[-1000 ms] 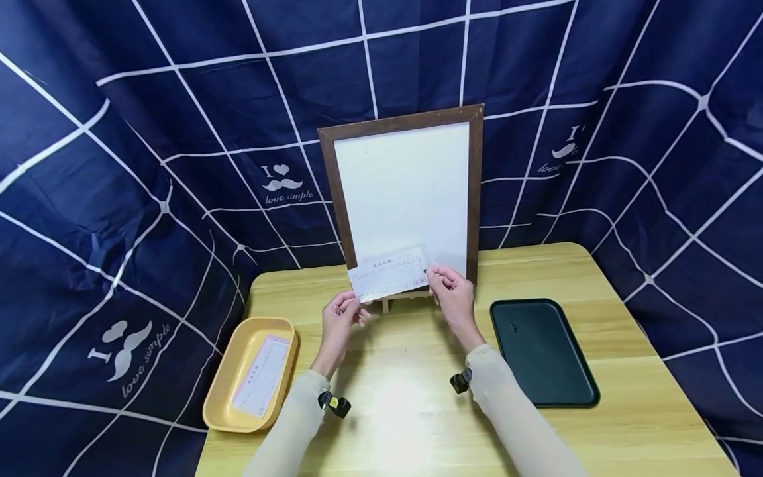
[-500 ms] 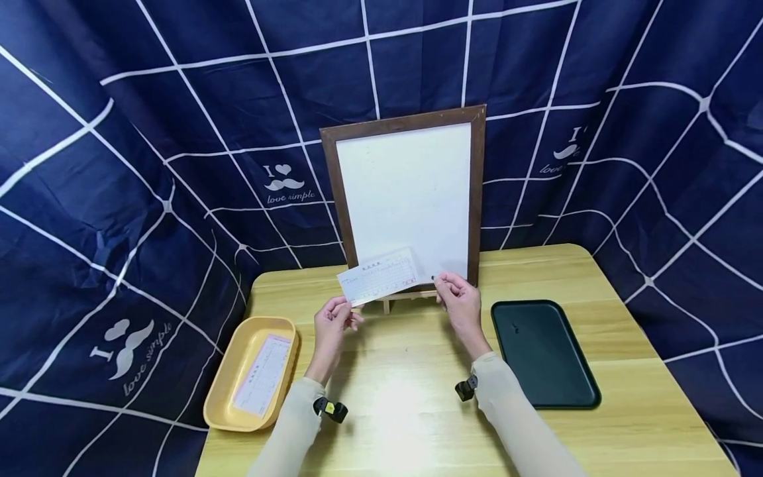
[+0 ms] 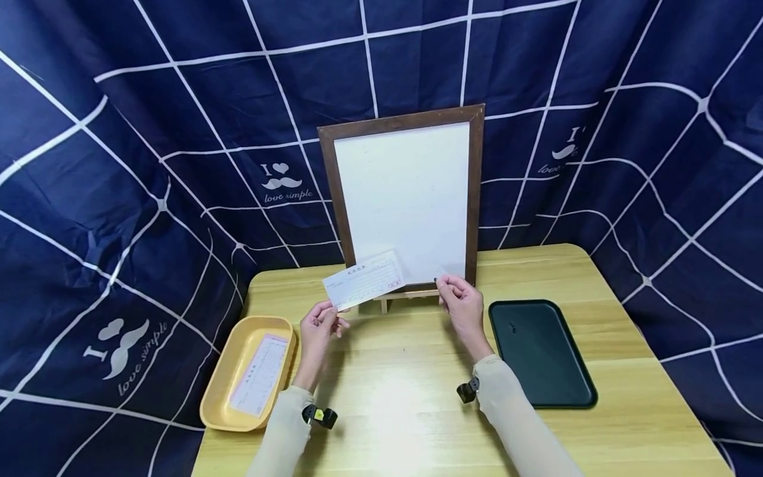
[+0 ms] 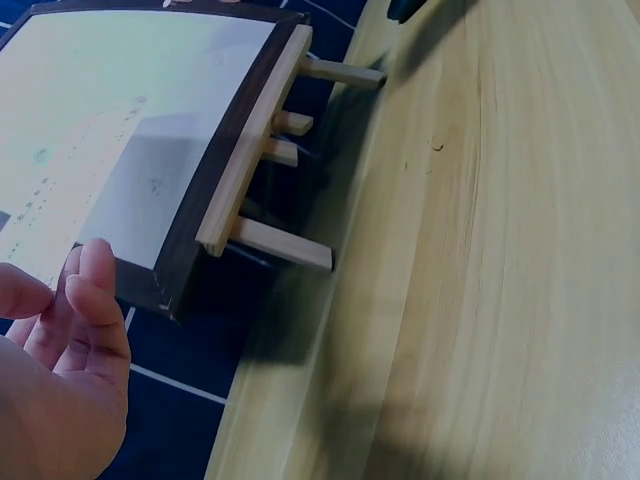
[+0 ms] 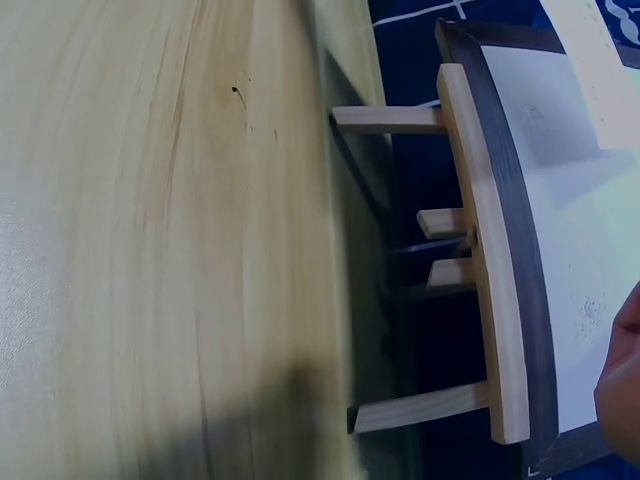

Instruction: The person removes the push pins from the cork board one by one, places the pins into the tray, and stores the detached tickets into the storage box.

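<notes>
My left hand (image 3: 316, 338) pinches a printed paper slip (image 3: 363, 279) by its lower left corner. The slip is tilted, its right end higher, in front of the lower left of a framed whiteboard (image 3: 411, 192). Between the thumb and finger of my right hand (image 3: 463, 313) is a small round black piece (image 3: 437, 280), perhaps a magnet, near the board's lower right corner. From the left wrist, the left hand (image 4: 75, 360) shows with thumb and fingers at the slip's edge. Only part of the right hand (image 5: 622, 385) enters the right wrist view; its fingertips are hidden.
The board leans on a wooden easel (image 5: 490, 260) at the back of the wooden table (image 3: 393, 371). A yellow basket (image 3: 211, 397) holding another slip (image 3: 259, 377) stands left. A dark green tray (image 3: 548, 351) lies right, with a small dark item on it. Blue curtains surround the table.
The slip has moved left and slightly down with my left hand, away from the right hand. My right hand has shifted slightly right and down, keeping the black piece.
</notes>
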The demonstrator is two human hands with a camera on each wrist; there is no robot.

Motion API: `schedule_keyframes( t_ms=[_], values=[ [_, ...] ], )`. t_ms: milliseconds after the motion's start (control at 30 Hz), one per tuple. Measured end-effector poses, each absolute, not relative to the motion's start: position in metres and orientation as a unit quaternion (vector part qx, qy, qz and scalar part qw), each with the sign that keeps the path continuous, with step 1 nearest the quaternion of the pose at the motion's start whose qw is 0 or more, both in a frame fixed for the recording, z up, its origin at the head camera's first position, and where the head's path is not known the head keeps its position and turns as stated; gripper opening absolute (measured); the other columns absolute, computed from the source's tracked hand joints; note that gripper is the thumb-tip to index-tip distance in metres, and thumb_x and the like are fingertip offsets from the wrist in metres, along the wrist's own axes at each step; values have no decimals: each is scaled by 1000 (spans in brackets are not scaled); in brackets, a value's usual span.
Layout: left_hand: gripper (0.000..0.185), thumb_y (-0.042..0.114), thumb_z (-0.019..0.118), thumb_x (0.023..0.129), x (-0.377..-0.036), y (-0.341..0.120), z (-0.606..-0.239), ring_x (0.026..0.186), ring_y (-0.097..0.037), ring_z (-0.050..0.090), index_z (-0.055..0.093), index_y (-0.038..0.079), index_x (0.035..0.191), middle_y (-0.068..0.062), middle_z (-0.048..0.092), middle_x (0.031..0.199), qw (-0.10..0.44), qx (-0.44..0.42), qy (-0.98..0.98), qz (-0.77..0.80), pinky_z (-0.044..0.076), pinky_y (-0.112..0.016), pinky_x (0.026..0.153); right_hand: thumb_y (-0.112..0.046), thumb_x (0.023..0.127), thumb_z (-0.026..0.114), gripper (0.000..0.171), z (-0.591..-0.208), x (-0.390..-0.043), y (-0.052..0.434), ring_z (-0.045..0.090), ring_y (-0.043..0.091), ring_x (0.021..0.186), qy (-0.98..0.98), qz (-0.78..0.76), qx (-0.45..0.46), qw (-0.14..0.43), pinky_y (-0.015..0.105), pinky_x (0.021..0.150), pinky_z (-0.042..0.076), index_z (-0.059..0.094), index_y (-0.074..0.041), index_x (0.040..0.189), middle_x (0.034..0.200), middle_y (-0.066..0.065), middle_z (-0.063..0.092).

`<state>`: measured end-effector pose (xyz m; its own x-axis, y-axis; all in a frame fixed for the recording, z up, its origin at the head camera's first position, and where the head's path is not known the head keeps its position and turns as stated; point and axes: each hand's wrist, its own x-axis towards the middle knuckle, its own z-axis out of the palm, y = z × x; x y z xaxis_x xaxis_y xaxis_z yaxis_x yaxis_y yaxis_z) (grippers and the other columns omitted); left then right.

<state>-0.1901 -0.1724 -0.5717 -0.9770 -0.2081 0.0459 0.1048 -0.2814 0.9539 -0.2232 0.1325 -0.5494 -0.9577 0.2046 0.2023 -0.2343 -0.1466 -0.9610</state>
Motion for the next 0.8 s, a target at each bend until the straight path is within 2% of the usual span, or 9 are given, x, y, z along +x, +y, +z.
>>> schedule_keyframes(
  t_ms=[100, 167, 267, 400, 533, 667, 800],
  values=[
    [17, -6, 60, 107, -186, -178, -571, 65, -15, 72, 63, -16, 121, -19, 80, 99, 100, 53, -593, -797, 52, -20, 53, 0, 104, 71, 18, -543, -217, 132, 50, 15, 53, -636, 758, 5, 145, 19, 46, 42, 70, 18, 105, 69, 26, 60],
    [17, -7, 60, 108, -184, -181, -571, 66, -15, 72, 62, -17, 121, -15, 80, 97, 99, 61, -591, -798, 52, -20, 53, 1, 104, 71, 18, -542, -216, 132, 50, 16, 52, -633, 760, -1, 147, 20, 46, 42, 69, 19, 105, 69, 27, 60],
    [17, -7, 60, 108, -181, -184, -570, 66, -17, 72, 61, -18, 121, -19, 80, 99, 99, 68, -587, -801, 52, -20, 53, 2, 104, 71, 18, -543, -216, 132, 50, 16, 53, -626, 765, -8, 151, 20, 46, 41, 69, 19, 106, 67, 22, 61],
    [16, -7, 60, 107, -177, -187, -569, 66, -18, 72, 61, -17, 120, -31, 76, 104, 103, 76, -584, -802, 52, -20, 53, 1, 104, 71, 19, -544, -216, 133, 51, 15, 54, -622, 769, -12, 146, 17, 47, 41, 69, 19, 107, 66, 13, 62],
    [15, -7, 60, 108, -175, -189, -569, 67, -17, 72, 62, -16, 120, -27, 77, 102, 107, 79, -580, -804, 53, -20, 54, 0, 104, 72, 19, -548, -217, 136, 52, 12, 54, -624, 768, -20, 146, 17, 47, 42, 70, 19, 107, 66, 9, 63],
    [15, -6, 61, 108, -173, -193, -571, 66, -16, 72, 63, -16, 119, -17, 80, 97, 119, 79, -581, -801, 52, -20, 53, -1, 104, 72, 19, -564, -223, 142, 52, 9, 54, -621, 769, -28, 149, 17, 47, 41, 70, 17, 108, 65, 3, 63],
    [15, -5, 62, 107, -169, -196, -576, 66, -16, 71, 64, -15, 118, -23, 79, 99, 128, 80, -578, -802, 52, -20, 53, 2, 104, 70, 18, -562, -218, 144, 52, 9, 55, -620, 771, -30, 146, 19, 46, 42, 67, 20, 108, 65, 8, 61]
  ],
)
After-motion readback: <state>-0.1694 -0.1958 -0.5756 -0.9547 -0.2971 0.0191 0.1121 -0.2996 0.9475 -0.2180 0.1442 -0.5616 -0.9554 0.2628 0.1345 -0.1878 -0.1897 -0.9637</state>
